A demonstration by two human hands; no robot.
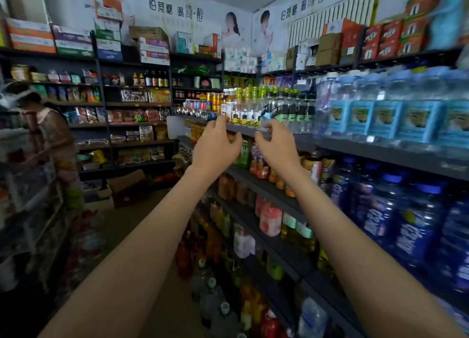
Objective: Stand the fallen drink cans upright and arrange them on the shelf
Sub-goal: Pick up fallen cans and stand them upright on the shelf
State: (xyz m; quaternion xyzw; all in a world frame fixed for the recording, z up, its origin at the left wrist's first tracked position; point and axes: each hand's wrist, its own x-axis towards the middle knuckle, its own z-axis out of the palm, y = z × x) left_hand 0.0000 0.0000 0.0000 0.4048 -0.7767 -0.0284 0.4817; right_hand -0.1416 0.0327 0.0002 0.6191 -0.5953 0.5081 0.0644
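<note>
Head view, a shop aisle: I have both arms stretched toward the drinks shelf [337,144] on the right, and the job looks to be at its opening step, the reach. The fallen cans [196,113] lie on their sides at the shelf's far left end, along its front edge, silver ends turned toward me. Upright cans [200,104] stand just behind them, bottles [256,104] fill the shelf to their right, and water packs [380,115] take the near end. My left hand [215,144] hangs just short of the front edge, below and right of the fallen cans, fingers half curled and apart, gripping nothing. My right hand [276,144] is beside it, in front of the bottles, fingers hooked at the front edge; blur keeps me from telling whether they pinch anything or merely brush it. No can is in hand. Next, I reckon, both hands must travel left along the edge to the shelf's end, take one can round its side, tip it onto its base and set it in line with the standing ones without knocking the bottles. A person [50,129] stands at the shelves across the aisle.
</note>
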